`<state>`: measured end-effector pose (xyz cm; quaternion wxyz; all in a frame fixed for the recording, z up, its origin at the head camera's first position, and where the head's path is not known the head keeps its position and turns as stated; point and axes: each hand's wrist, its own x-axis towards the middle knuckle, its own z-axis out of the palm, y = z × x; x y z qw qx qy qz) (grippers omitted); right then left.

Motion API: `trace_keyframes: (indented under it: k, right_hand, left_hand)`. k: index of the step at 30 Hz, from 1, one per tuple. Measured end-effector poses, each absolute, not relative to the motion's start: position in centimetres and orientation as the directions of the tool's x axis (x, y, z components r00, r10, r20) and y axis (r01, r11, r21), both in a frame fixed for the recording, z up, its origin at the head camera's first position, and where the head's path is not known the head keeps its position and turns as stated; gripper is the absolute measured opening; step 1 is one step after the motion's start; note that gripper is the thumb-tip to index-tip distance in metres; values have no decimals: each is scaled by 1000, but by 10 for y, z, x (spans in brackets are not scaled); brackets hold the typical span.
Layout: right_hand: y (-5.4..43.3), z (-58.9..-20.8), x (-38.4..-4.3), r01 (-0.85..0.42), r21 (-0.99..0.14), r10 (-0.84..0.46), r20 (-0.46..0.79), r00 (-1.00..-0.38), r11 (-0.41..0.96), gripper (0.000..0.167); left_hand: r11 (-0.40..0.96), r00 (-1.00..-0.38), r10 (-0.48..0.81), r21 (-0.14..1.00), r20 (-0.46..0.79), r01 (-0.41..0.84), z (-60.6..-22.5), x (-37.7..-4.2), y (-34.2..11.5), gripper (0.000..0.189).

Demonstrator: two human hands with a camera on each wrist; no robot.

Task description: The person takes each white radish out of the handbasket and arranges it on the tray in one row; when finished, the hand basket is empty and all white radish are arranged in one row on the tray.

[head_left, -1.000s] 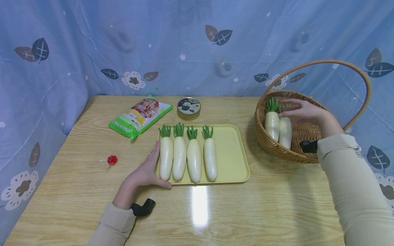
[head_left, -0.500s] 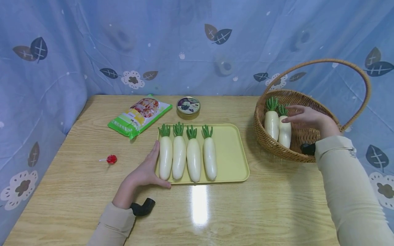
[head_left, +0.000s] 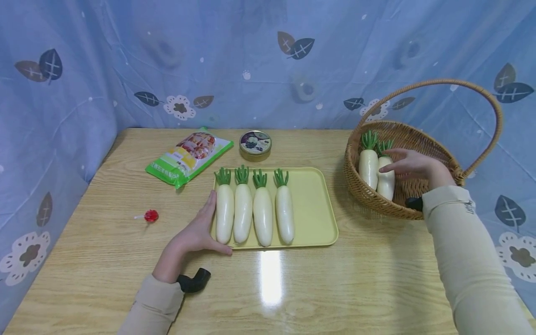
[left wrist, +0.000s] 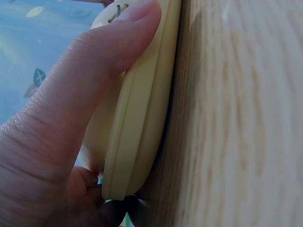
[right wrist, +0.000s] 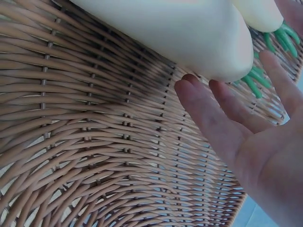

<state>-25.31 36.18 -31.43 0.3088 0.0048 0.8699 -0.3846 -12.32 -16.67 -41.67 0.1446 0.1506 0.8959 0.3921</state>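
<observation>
The left hand braces the corner of a yellow rectangular tray: the thumb lies straight along the near edge, and the fingers extend along the left edge. Four white radishes lie on this tray in a row, green tops pointing away from the person; the rightmost sits slightly apart from the other three.

The right hand is inside a wicker basket with a tall arched handle, right of the tray. Its thumb and fingers are spread and not closed around anything. The fingertips are at the nearer radish, close to its green top; contact cannot be confirmed. A second radish lies alongside it, on the side toward the tray.

Behind the tray, a round tin rests on the wooden table. A green-edged food bag lies left of the tin. A red lollipop lies farther left, nearer the person. A patterned blue curtain hangs behind the table.
</observation>
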Motion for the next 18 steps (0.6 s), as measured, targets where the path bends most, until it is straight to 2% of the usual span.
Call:
trace_keyframes:
  k: [5, 12, 18]
  right_hand:
    - [361, -318, -253, 240, -659, -223, -538, -813, 712, 91]
    - [361, -325, -253, 276, -685, -264, -572, -777, 674, 93]
    - [358, -327, -252, 289, -698, -275, -577, -769, 655, 94]
  left_hand:
    - [644, -912, 386, 748, -138, 159, -416, -123, -167, 147]
    - [640, -911, 389, 751, -134, 163, -416, -123, -167, 146]
    - [635, -914, 384, 756, -132, 158, -416, -123, -167, 147]
